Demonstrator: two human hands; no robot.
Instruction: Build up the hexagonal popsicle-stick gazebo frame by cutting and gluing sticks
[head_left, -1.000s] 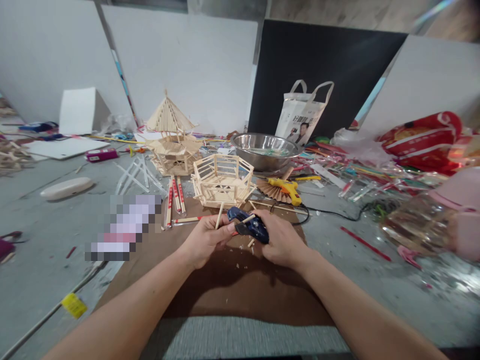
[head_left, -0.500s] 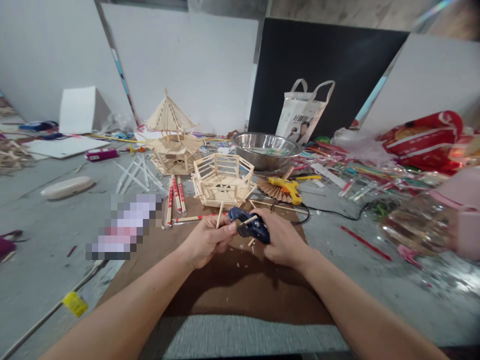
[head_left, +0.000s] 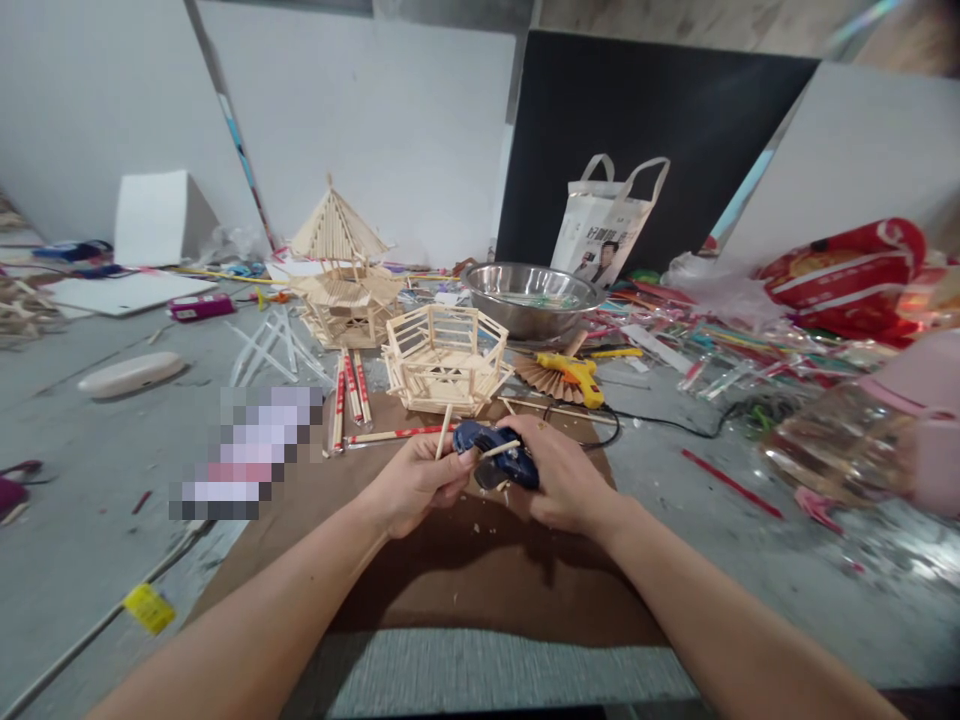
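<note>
My left hand [head_left: 411,487] is closed, its thumb and fingers pinching a thin wooden stick [head_left: 444,432] that points upward. A short piece of stick [head_left: 501,449] reaches from its fingertips across the jaws of a dark blue hand cutter [head_left: 517,466]. Wrapped around that cutter is my right hand [head_left: 568,470], closed. Both hands are over a brown board [head_left: 450,590], close together. Just beyond them stands a small open railed model [head_left: 450,360] built from wooden sticks. Whether the blade touches the stick piece, I cannot tell.
Behind is a roofed stick pavilion [head_left: 341,270]. Red-wrapped chopsticks [head_left: 352,390] lie on the board's far edge. A yellow glue gun [head_left: 574,378] with a black cord rests at right, near a metal bowl [head_left: 532,300]. A large bottle [head_left: 832,440] stands far right.
The blue cutter has turned slightly in my right hand, and the stick piece across it sits a little lower. Both hands stay in nearly the same place.
</note>
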